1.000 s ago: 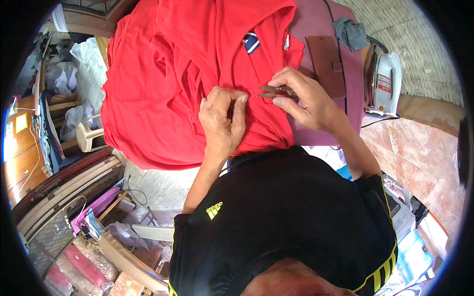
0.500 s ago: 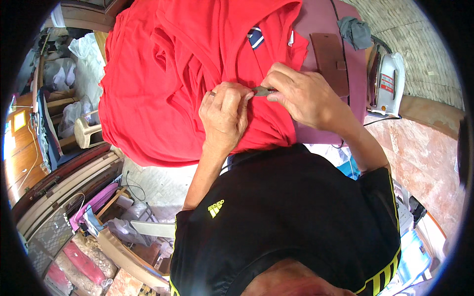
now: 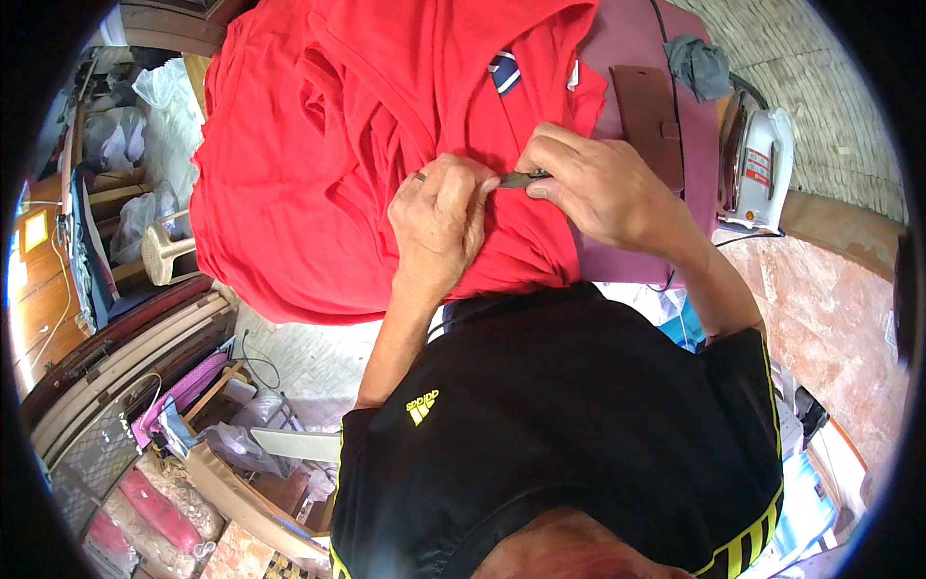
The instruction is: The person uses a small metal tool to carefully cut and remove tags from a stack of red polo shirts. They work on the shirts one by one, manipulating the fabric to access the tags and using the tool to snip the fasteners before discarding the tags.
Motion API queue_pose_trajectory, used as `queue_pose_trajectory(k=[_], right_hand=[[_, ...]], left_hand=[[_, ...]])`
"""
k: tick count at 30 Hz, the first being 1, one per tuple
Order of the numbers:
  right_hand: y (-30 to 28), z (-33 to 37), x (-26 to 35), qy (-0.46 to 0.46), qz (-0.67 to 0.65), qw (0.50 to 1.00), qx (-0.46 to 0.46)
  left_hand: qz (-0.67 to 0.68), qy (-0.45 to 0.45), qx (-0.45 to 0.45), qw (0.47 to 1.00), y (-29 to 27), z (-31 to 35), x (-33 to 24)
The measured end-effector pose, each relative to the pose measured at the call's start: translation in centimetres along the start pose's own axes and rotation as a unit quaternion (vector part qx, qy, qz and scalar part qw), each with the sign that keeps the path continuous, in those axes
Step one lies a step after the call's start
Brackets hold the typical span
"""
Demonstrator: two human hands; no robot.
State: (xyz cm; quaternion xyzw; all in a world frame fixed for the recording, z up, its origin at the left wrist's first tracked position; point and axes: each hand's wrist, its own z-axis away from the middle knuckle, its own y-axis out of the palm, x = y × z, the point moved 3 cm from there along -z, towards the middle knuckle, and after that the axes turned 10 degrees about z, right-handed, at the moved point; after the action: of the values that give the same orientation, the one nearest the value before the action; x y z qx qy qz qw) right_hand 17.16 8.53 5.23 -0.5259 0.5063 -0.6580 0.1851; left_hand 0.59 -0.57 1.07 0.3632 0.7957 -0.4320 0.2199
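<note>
A large red garment [image 3: 280,183] lies spread and bunched in front of me. My left hand [image 3: 439,212] is closed on a fold of it, thumb against the curled fingers. My right hand [image 3: 598,188] grips a small grey metal blade [image 3: 516,180] between thumb and fingers. Its tip points left and meets my left thumb; the rest of it is hidden inside my right hand. Beyond the blade, a dark blue and white patch [image 3: 503,73] shows on the red cloth. The exact spot the blade touches is too small to make out.
The garment rests on a mauve padded surface [image 3: 603,232]. At right lie a brown leather case [image 3: 646,121], a grey rag [image 3: 696,68] and a black cord. A white iron [image 3: 762,169] stands beyond them. A beige stool [image 3: 166,253] and plastic bags [image 3: 135,227] are at left.
The blade shows slightly more between my hands, and my right hand has shifted very slightly right. Both hands keep their grip; the view has shifted slightly.
</note>
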Motion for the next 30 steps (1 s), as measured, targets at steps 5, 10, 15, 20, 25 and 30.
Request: queue_pose_trajectory(k=[5, 10, 15, 20, 25, 30], right_hand=[[0.0, 0.0, -0.2, -0.007, 0.006, 1.0, 0.01], [0.4, 0.3, -0.4, 0.002, -0.019, 1.0, -0.007], [0.4, -0.1, -0.3, -0.003, 0.005, 1.0, 0.004], [0.3, -0.1, -0.3, -0.026, 0.003, 1.0, -0.006], [0.7, 1.4, -1.5, -0.012, -0.177, 0.983, -0.052], [1.5, 1.7, -2.3, -0.022, -0.222, 0.972, -0.069]], left_hand=[[0.037, -0.029, -0.034, 0.998, 0.3, 0.3, 0.6], [0.064, -0.024, -0.057, 0.996, 0.3, 0.4, 0.7], [0.067, -0.03, -0.049, 0.996, 0.2, 0.3, 0.6], [0.101, -0.079, -0.095, 0.987, -0.2, 0.8, 0.7], [0.371, -0.235, -0.092, 0.894, -4.9, 4.4, 0.5], [0.104, -0.239, 0.359, 0.896, -10.5, 7.0, -1.2]])
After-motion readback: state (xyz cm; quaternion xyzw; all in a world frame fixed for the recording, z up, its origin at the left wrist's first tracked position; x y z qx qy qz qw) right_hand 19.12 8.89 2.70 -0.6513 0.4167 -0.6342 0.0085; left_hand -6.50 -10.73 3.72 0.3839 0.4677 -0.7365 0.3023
